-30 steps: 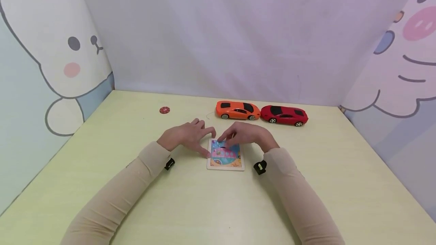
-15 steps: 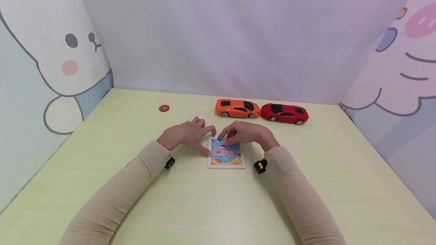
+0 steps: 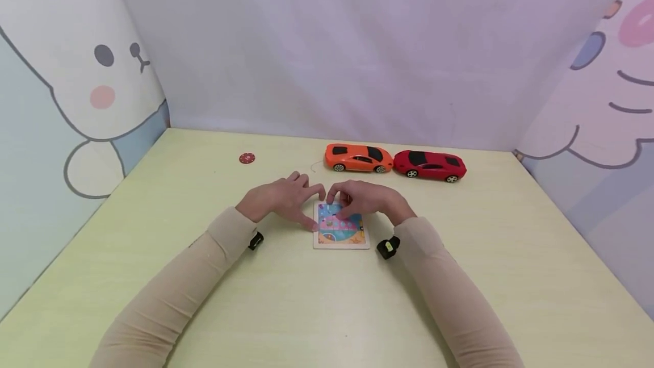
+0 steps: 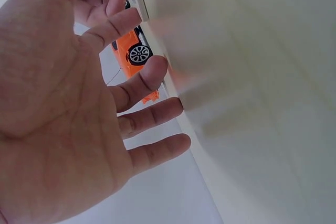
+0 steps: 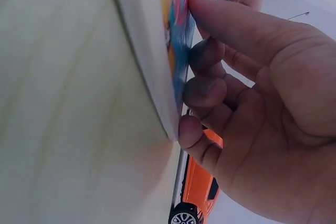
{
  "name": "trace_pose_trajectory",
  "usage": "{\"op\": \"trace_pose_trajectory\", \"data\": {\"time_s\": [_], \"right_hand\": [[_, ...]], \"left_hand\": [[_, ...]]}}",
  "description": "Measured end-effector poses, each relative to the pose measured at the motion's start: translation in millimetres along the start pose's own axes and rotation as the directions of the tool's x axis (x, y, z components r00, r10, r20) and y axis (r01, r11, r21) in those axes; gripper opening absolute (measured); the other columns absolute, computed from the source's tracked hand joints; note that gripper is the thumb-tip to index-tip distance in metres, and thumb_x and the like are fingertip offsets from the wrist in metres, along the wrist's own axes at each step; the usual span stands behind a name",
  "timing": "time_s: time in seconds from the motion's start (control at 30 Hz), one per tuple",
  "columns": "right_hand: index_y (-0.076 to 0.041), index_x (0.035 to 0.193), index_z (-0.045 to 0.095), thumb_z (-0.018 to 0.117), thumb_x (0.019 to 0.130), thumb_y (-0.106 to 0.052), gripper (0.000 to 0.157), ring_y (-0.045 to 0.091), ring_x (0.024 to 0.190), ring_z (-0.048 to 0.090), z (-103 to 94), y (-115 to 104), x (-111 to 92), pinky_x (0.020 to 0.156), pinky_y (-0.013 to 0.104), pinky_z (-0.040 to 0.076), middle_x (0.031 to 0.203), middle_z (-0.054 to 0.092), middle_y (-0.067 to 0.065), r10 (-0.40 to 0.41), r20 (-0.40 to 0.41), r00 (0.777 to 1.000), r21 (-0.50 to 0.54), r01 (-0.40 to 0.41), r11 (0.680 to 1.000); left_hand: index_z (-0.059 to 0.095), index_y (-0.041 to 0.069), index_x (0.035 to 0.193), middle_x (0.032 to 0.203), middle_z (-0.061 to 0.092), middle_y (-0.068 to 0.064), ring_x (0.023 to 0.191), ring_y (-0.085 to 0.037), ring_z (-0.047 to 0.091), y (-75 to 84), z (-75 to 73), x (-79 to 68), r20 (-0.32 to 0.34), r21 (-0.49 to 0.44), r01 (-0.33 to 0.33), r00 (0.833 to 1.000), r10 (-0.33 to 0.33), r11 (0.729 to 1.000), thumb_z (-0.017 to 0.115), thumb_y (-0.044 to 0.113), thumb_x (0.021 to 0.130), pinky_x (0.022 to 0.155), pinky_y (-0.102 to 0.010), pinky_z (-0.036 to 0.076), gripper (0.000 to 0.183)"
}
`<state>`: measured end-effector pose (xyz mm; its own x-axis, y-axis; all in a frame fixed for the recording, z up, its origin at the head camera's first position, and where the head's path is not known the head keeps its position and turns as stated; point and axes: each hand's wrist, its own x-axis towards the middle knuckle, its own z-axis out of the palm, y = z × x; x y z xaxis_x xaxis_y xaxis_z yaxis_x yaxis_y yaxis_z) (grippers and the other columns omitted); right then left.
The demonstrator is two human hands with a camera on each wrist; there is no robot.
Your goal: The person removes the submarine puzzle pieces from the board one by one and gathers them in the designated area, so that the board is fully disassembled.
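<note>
"Watching the board, flat on the table: mostly filled, we judge!"
"Left hand spread at its edge, right hand curled over; its grip, any gaps left, we can't tell."

Cartoon-printed walls and toy cars suggest a play corner.
</note>
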<state>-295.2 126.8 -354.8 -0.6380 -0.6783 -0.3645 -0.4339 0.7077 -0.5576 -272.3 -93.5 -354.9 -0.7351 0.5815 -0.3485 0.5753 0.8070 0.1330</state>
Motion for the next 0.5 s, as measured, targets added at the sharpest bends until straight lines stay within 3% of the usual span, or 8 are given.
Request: {"op": "trace_pose_trajectory", "data": {"time_s": [0.5], "right_hand": [[-0.017,0.116,0.058,0.068,0.096,-0.016,0.022,0.02,0.087,0.052,1.3,-3.8,-1.0,0.075,0.031,0.042,0.092,0.055,0.005,-0.001,-0.014,1.0,0.005,0.001,1.0]], "left_hand": [[0.043,0.029,0.136,0.121,0.045,-0.009,0.119,-0.028,0.039,4.4,-5.0,-2.3,0.022,0.009,0.016,1.0,-0.016,1.0,0.068,0.061,0.086,0.093,-0.043,0.047,0.065]]}}
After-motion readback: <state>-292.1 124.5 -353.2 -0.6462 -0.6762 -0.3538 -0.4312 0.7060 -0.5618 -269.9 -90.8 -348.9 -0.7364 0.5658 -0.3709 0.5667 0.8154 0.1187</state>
